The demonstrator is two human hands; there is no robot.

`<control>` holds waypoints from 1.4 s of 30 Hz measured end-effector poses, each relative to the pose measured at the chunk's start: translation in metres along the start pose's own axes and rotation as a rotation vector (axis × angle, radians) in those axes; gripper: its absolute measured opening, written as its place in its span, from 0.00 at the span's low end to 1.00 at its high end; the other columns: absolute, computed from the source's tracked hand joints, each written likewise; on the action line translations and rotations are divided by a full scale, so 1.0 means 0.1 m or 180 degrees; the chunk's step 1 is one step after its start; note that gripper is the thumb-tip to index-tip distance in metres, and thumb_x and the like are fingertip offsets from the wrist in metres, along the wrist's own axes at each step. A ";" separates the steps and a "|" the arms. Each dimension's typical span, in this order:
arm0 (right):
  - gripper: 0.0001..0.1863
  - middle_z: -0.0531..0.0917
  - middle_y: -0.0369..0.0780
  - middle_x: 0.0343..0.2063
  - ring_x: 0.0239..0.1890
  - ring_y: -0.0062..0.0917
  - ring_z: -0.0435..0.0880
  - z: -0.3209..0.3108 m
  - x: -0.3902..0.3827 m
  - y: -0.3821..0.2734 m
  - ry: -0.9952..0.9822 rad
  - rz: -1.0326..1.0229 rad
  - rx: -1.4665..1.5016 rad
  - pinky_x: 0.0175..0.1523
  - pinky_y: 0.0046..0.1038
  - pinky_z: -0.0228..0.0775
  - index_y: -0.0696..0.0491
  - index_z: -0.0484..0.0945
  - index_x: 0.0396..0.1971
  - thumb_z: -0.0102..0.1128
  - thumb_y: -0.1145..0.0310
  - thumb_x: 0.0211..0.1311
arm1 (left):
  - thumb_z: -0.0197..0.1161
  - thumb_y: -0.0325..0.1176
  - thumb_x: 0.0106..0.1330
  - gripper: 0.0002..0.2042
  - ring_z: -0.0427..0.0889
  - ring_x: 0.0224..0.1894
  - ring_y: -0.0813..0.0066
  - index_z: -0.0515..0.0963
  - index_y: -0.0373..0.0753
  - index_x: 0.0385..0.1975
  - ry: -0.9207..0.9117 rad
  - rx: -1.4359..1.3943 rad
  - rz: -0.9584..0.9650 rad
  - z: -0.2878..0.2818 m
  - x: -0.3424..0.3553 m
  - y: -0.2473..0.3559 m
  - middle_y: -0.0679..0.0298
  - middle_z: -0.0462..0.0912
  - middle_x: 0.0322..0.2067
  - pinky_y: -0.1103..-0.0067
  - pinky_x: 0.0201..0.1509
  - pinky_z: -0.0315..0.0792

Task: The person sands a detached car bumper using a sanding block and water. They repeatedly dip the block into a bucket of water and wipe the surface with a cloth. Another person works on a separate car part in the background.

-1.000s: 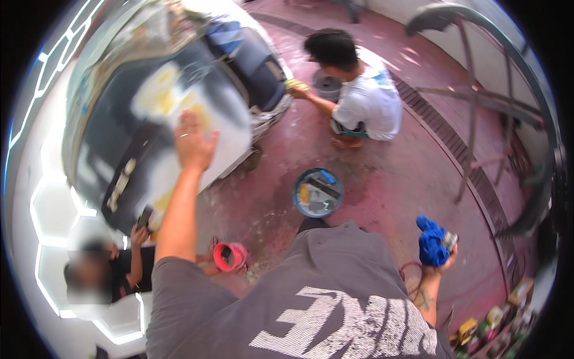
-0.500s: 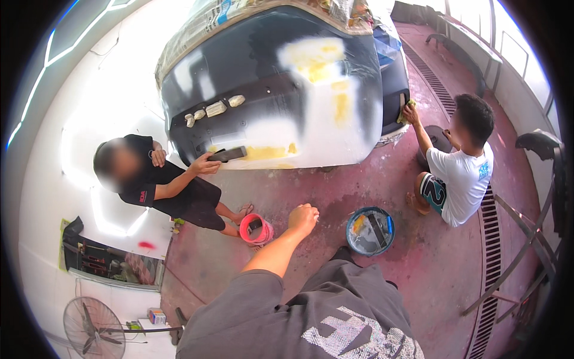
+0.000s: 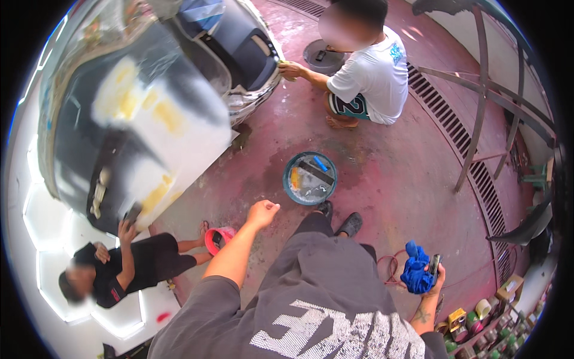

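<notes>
One arm (image 3: pixel 232 257) slants forward, left hand (image 3: pixel 262 214) with fingers (image 3: pixel 271 209) curled inward; right hand (image 3: pixel 439 282) clasps blue cloth (image 3: pixel 417 270).

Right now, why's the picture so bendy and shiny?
In the head view, the fisheye lens bends the floor grate, hexagonal wall lights glare white at left, and the corners go black; the left hand looks fairly clear there.

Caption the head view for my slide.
Right hand holds a blue cloth, left hand curled, before a white-and-yellow-patched car body.
</notes>
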State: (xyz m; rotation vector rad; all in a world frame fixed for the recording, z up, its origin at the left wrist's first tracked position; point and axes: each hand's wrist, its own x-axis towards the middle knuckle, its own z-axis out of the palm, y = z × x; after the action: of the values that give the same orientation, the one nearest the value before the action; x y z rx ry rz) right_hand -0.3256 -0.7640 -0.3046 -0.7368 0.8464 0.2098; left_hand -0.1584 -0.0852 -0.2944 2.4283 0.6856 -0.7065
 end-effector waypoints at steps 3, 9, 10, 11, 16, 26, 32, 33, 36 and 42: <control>0.28 0.87 0.43 0.28 0.30 0.30 0.85 -0.48 -0.28 0.33 0.0417 -0.0173 -0.0133 0.38 0.32 0.79 0.57 0.83 0.36 0.56 0.42 0.75 | 0.67 0.61 0.78 0.29 0.91 0.44 0.60 0.87 0.39 0.60 -0.0839 -0.1550 -0.0696 0.75 0.84 0.30 0.57 0.94 0.46 0.66 0.53 0.83; 0.27 0.88 0.47 0.27 0.29 0.34 0.86 -1.08 -1.65 0.98 0.1598 0.0487 -0.0221 0.39 0.32 0.78 0.61 0.85 0.45 0.59 0.47 0.67 | 0.60 0.76 0.70 0.53 0.57 0.85 0.50 0.56 0.47 0.86 -0.0962 -0.2924 -0.1397 2.55 2.82 0.53 0.53 0.59 0.84 0.48 0.87 0.45; 0.28 0.89 0.47 0.28 0.29 0.34 0.86 -1.06 -1.90 1.14 0.1876 0.0565 -0.0091 0.39 0.32 0.79 0.60 0.85 0.45 0.60 0.47 0.66 | 0.61 0.74 0.70 0.53 0.54 0.87 0.52 0.52 0.48 0.88 -0.1081 -0.3102 -0.1477 2.56 2.99 0.78 0.55 0.60 0.85 0.46 0.87 0.42; 0.28 0.89 0.46 0.28 0.29 0.34 0.86 -1.00 -2.12 1.14 0.2056 0.0689 0.0011 0.40 0.32 0.79 0.60 0.85 0.45 0.61 0.47 0.65 | 0.62 0.73 0.70 0.54 0.58 0.85 0.52 0.51 0.49 0.88 -0.1379 -0.3954 -0.1283 2.72 3.22 0.76 0.57 0.59 0.85 0.48 0.88 0.41; 0.26 0.89 0.45 0.28 0.29 0.35 0.87 -0.74 -3.14 1.66 0.2803 0.0792 0.0697 0.39 0.35 0.82 0.59 0.86 0.40 0.61 0.47 0.67 | 0.70 0.59 0.71 0.21 0.71 0.36 0.80 0.75 0.56 0.53 -0.0737 -0.3303 -0.1936 2.63 3.36 0.66 0.73 0.76 0.47 0.77 0.38 0.76; 0.21 0.90 0.42 0.29 0.30 0.30 0.89 -0.90 -3.53 1.88 0.2716 0.0964 0.0759 0.42 0.32 0.82 0.56 0.86 0.40 0.61 0.51 0.71 | 0.58 0.57 0.72 0.20 0.61 0.15 0.75 0.63 0.53 0.24 -0.1174 -0.3240 -0.2340 2.20 2.91 0.46 0.76 0.60 0.14 0.71 0.30 0.66; 0.21 0.89 0.42 0.30 0.33 0.29 0.89 -1.15 -3.52 1.64 0.2619 0.0767 0.0122 0.42 0.31 0.79 0.52 0.84 0.45 0.68 0.48 0.69 | 0.60 0.56 0.70 0.22 0.60 0.14 0.75 0.60 0.54 0.21 -0.1380 -0.2291 -0.2172 2.38 2.63 1.02 0.76 0.59 0.14 0.73 0.26 0.62; 0.20 0.89 0.42 0.30 0.33 0.29 0.89 -1.18 -3.59 1.61 0.2715 0.0768 0.0178 0.42 0.31 0.79 0.52 0.85 0.45 0.68 0.48 0.69 | 0.61 0.56 0.70 0.22 0.60 0.14 0.75 0.60 0.54 0.21 -0.1386 -0.2058 -0.2134 2.38 2.56 1.10 0.76 0.59 0.14 0.73 0.26 0.62; 0.20 0.89 0.42 0.30 0.33 0.29 0.88 -1.39 -3.93 1.83 0.2847 0.0877 0.0477 0.44 0.32 0.79 0.51 0.85 0.43 0.67 0.48 0.69 | 0.63 0.53 0.70 0.22 0.60 0.14 0.75 0.60 0.53 0.21 -0.1627 -0.1670 -0.1845 2.42 2.25 1.40 0.76 0.60 0.14 0.71 0.25 0.62; 0.22 0.90 0.43 0.31 0.31 0.32 0.89 -2.23 -4.38 2.79 0.2729 0.0475 0.0591 0.43 0.35 0.81 0.55 0.85 0.42 0.64 0.49 0.70 | 0.65 0.49 0.71 0.22 0.61 0.16 0.75 0.61 0.52 0.20 -0.1675 -0.1034 -0.1465 2.88 1.48 2.49 0.74 0.60 0.14 0.71 0.25 0.63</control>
State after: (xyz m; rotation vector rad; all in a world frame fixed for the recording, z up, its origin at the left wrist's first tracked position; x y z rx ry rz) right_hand -0.8740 -0.6574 -0.2177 -0.5786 1.7138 -0.0696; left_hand 0.0000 -0.3933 -0.5114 1.6935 1.0443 -1.2446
